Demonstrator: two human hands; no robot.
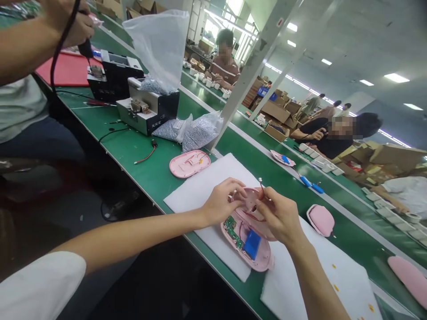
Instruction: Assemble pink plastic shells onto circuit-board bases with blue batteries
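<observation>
Between both hands is a pink plastic shell half (251,202), tilted up over another part. My left hand (224,201) pinches its left edge with thumb and fingers. My right hand (278,215) grips the right side, close to a thin wire with a small white connector (260,180) that sticks up. Beneath lies an open pink casing (263,263), partly hidden by the raised shell. Inside that casing are a green circuit board (232,231) and a blue battery pack (252,244). White foam sheets (230,166) lie under the work.
Another pink shell (190,163) lies at left. Screw feeder machines (147,106) and bags of screws (202,132) stand beyond it. A co-worker's hand (71,22) holds a screwdriver at far left. Pink parts (320,220) and blue batteries (311,184) sit to the right.
</observation>
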